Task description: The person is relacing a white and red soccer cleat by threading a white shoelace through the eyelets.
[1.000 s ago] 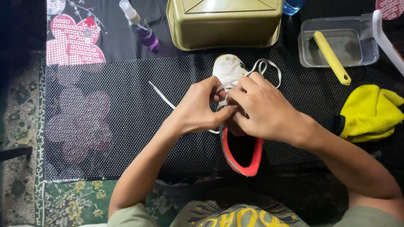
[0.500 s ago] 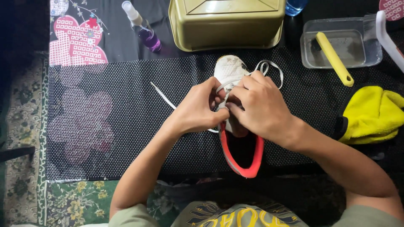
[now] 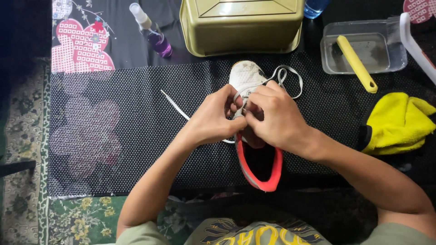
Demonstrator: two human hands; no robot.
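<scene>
Two hands (image 3: 245, 120) mid-mat, shoe (image 3: 252, 131) w/ lace (image 3: 290, 77)

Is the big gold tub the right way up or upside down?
Upside down. The gold tub shows its flat ridged bottom on top, and its wider rim rests on the table.

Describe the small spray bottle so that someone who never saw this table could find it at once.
Start at the big olive-gold plastic tub at the top middle of the table. Just to its left, on the dark cloth with pink flower shapes, lies the spray bottle. It is the only clear bottle with purple liquid and a white spray head.
</scene>
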